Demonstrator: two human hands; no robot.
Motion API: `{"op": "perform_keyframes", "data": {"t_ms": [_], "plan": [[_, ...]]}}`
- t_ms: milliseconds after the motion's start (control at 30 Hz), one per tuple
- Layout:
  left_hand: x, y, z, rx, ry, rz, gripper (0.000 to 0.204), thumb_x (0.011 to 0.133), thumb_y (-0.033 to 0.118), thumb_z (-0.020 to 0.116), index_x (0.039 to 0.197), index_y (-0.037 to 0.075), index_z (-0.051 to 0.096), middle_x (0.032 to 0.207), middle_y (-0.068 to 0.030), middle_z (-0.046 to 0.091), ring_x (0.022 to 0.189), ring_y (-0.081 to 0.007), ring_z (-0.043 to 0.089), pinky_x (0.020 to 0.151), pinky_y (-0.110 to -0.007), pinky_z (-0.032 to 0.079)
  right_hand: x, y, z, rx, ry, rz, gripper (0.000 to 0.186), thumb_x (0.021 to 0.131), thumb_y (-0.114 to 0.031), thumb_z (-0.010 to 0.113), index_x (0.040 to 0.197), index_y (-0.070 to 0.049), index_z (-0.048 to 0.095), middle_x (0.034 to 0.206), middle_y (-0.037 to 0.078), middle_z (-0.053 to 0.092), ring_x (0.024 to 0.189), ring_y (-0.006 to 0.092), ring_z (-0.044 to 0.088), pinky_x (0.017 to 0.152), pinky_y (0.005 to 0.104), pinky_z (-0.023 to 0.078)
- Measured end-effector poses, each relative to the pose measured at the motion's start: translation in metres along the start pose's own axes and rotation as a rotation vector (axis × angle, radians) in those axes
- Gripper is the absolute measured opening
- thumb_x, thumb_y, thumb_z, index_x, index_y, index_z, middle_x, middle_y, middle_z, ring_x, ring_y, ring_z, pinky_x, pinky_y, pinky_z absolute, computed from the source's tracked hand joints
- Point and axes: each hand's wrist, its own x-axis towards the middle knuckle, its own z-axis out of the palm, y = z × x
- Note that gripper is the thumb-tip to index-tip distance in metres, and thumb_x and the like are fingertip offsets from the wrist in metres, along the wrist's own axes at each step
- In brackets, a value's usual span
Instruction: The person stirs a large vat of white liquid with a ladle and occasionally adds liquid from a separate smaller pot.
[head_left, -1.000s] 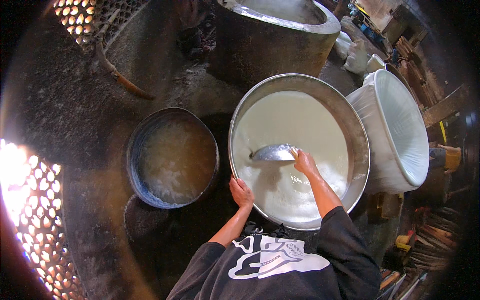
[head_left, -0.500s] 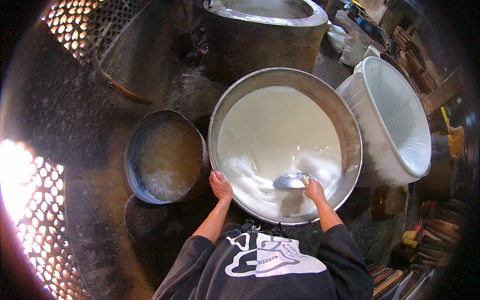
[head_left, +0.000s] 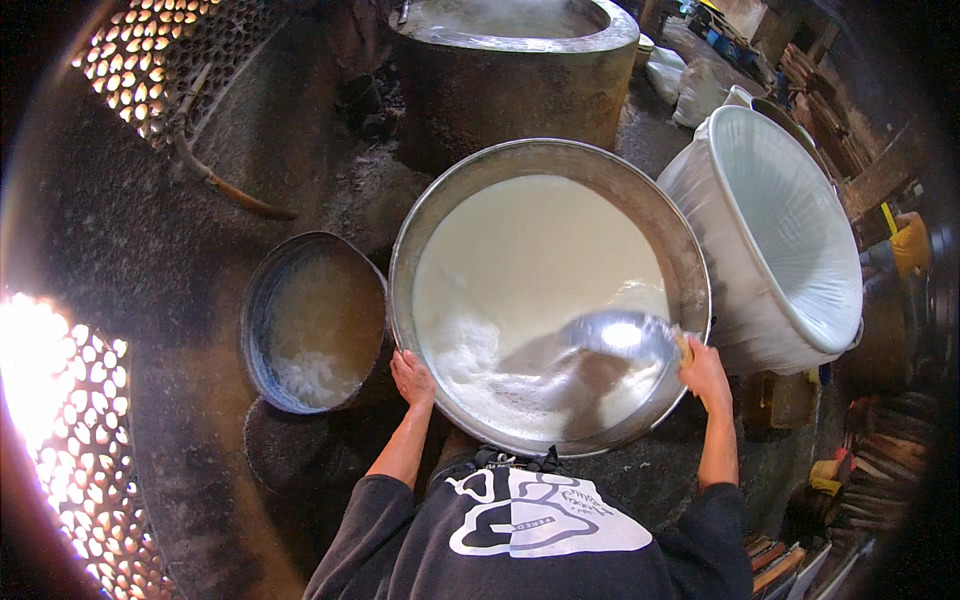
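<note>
A wide metal tub (head_left: 684,225) full of milky white liquid (head_left: 540,260) stands in front of me, with white froth along its near side. My left hand (head_left: 412,378) is closed on the tub's rim at the near left. Over the right part of the liquid, my right hand (head_left: 705,372) grips the short handle of a shiny shallow metal scoop (head_left: 620,334). The scoop is tilted, blurred by motion, and above the surface, casting a shadow on the froth. Whether it carries any liquid I cannot tell.
A smaller dark tub (head_left: 262,370) with cloudy brownish liquid and some froth stands to the left. At the right leans a large vat (head_left: 690,205) lined with clear plastic. Behind is a round steaming stone cauldron (head_left: 510,100). Stacked wood (head_left: 885,450) lies far right.
My right hand has raised the scoop from the froth and moved right toward the rim. My left hand stays on the rim. The view has shifted slightly.
</note>
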Motion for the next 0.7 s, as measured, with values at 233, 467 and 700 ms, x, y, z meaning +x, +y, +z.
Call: {"op": "perform_keyframes", "data": {"t_ms": [233,467,700], "plan": [[0.002,0.007,-0.001,0.034,0.015,0.0,0.044,0.096,0.031,0.037,0.119,-0.005,0.049,0.115,-0.0266,0.053,0.109,-0.0416,0.049,0.094,-0.046,0.037,0.112,0.015,0.094,0.001,0.276,-0.057,0.051,0.066,-0.005,0.063,0.117,-0.001,0.055,0.081,0.025,0.065,0.07,0.0379,0.065,0.061,0.0429,0.054],[-0.001,0.006,0.0,0.028,-0.025,-0.035,0.044,0.096,0.031,0.037,0.119,-0.004,0.049,0.114,-0.0247,0.054,0.107,-0.0405,0.05,0.093,-0.046,0.038,0.109,0.023,0.192,0.088,0.071,0.015,0.044,0.068,-0.005,0.06,0.111,-0.002,0.054,0.065,0.017,0.062,0.047,0.0252,0.061,0.041,0.0372,0.051],[-0.001,-0.005,0.006,0.015,0.024,-0.011,0.042,0.096,0.029,0.039,0.121,-0.004,0.049,0.114,-0.0247,0.055,0.107,-0.0399,0.051,0.094,-0.046,0.038,0.053,-0.044,0.242,0.269,-0.088,0.156,0.033,0.068,-0.005,0.06,0.101,-0.001,0.054,0.064,0.016,0.061,0.046,0.0243,0.06,0.04,0.0363,0.051]]}}
